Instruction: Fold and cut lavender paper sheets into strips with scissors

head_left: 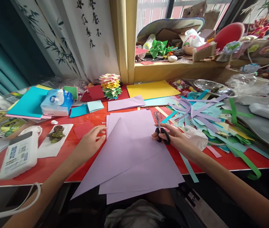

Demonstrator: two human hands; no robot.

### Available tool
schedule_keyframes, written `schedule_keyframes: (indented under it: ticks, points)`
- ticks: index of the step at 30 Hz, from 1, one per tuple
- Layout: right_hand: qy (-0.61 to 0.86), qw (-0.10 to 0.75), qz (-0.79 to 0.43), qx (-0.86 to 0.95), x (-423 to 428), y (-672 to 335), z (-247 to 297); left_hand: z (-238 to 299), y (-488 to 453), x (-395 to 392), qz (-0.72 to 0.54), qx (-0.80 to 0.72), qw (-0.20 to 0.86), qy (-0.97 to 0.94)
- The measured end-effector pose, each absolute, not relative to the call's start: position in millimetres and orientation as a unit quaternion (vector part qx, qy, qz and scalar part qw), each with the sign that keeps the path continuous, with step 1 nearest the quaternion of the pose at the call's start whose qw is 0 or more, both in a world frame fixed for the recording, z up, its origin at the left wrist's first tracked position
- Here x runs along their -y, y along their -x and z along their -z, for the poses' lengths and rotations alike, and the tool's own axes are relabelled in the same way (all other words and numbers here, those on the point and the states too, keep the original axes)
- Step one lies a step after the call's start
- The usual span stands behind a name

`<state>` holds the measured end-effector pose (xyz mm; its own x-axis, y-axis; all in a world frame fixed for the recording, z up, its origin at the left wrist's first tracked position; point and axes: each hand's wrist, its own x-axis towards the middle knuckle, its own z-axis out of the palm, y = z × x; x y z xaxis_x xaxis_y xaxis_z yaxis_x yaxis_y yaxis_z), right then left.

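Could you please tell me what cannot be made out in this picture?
All in the head view:
Purple sheets: count unclear, as upper ones cover lower ones.
Right hand: fingers partly hidden behind the scissors.
White box: print too small and blurred.
White hanging: top cut off by the upper edge.
Cable: cut off by the left edge.

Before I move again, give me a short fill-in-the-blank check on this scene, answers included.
1. The right hand holds a pair of black-handled ____.
2. The pale purple sheets overhang the near edge of the red ____.
3. The small paper square beside the left hand is colored ____.

Missing words: scissors; table; red.
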<state>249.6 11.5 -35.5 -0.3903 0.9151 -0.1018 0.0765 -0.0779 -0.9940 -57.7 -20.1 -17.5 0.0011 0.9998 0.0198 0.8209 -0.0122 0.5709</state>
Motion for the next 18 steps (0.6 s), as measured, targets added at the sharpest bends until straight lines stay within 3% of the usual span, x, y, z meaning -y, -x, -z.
schedule_keyframes:
  ticks: [9, 18]
  points:
    - [0.454, 0.309, -0.529, 0.647, -17.5, -234.7, 28.6, 51.4, 43.2, -37.0, -0.114, -0.481, -0.059, -0.867]
    - [0.430, 0.284, -0.552, 0.655, -26.1, -219.3, 36.5, 58.1, 33.2, -53.8, -0.097, -0.501, -0.075, -0.857]
